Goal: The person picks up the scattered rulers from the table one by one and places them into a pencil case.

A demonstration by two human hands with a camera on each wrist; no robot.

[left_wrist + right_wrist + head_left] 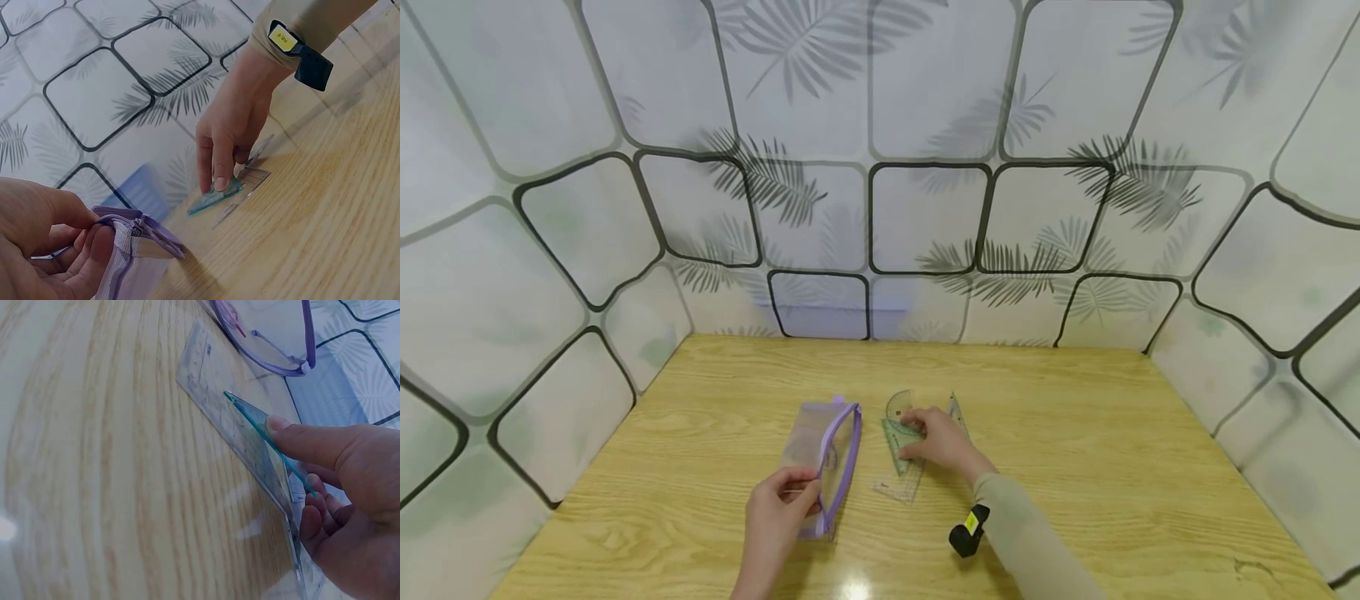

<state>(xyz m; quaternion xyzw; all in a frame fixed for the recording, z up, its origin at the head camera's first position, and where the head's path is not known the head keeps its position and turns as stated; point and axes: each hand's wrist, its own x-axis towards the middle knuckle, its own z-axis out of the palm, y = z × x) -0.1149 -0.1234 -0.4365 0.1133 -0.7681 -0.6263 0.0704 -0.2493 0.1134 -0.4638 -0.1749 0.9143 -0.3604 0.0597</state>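
Note:
A see-through zip pouch (803, 435) with purple edging lies on the table, its zip side gaping. My left hand (781, 510) pinches the pouch's edge near the zip, between thumb and fingers. To the right of it, my right hand (946, 440) holds a green set square (892, 440) by its edge, tilted up from the table in the right wrist view. Beneath it lies a clear set square (895, 488). A clear protractor (897, 403) sits just beyond the fingers, and a clear straight-edged piece (956, 411) shows behind the hand, partly hidden.
The pieces and pouch rest on a wood-grain table (1075, 433). Pale leaf-patterned fabric (925, 217) rises behind it and on both sides. A black device with a yellow label (970, 530) is worn on my right wrist.

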